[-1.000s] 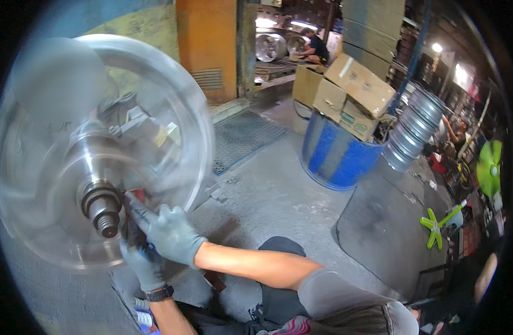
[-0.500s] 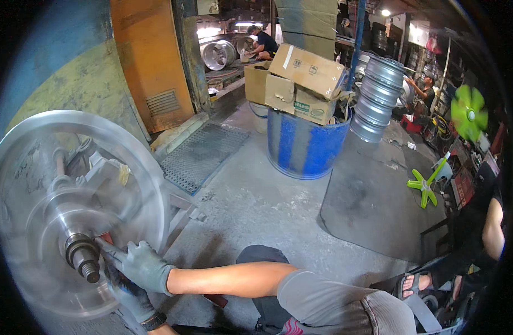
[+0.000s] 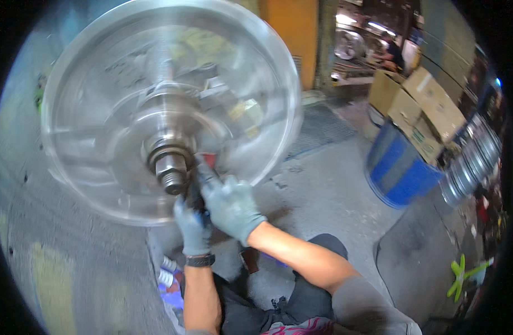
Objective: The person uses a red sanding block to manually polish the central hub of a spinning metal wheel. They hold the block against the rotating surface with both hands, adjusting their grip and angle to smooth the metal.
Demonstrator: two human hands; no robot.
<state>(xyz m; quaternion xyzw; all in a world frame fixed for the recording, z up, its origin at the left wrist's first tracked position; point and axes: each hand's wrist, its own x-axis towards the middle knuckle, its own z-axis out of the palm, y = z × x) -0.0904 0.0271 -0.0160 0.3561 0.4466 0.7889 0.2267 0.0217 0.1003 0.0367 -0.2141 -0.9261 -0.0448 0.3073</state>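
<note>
A silvery wheel rim spins in front of me, blurred by its motion, on a shaft with a large nut at its near end. My right hand, in a grey glove, reaches to the hub just right of the nut. At its fingertips shows a small reddish-brown piece of sandpaper, partly hidden by the fingers. Just below the shaft end, my left hand, also gloved, is closed close against the right one. Its fingers are dark and partly covered, so what they hold is unclear.
A blue drum topped with cardboard boxes stands at the right, beside stacked metal rims. A reddish-brown piece lies below my hands. A person crouches far back. A green fan base stands at right.
My view has swung left, so the wheel and both hands now sit nearer the middle. The wheel keeps spinning, and my hands stay at its hub.
</note>
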